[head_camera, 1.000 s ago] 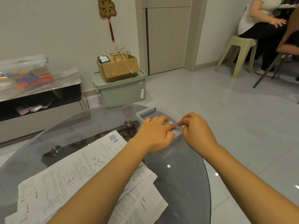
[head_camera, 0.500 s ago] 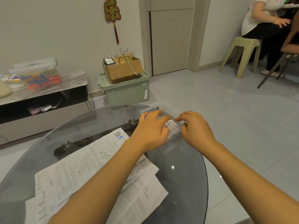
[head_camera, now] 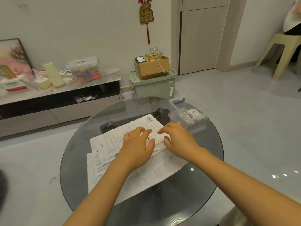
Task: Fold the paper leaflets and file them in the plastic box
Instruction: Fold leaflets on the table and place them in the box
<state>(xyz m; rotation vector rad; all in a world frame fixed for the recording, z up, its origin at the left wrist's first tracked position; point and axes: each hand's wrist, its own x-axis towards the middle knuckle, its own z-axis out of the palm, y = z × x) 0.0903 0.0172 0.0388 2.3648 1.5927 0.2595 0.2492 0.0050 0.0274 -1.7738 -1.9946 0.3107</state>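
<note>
Head view: both hands moved from plastic box (head_camera: 187,114) back to leaflet stack (head_camera: 114,144) on counter (head_camera: 203,160). Left hand (head_camera: 136,147), right hand (head_camera: 177,141) spread, fingers relaxed, gripping nothing. Filed batch in box; next leaflet pickup pending.

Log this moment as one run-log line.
phase: next leaflet | left hand: open over leaflets | right hand: open, same | box: folded leaflets inside

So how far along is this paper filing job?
Partly done. Some folded leaflets already stand in the plastic box. Both hands, left hand and right hand, are now over the stack of unfolded leaflets, apparently reaching for the next sheet. That sizeable stack is what is left.
</note>
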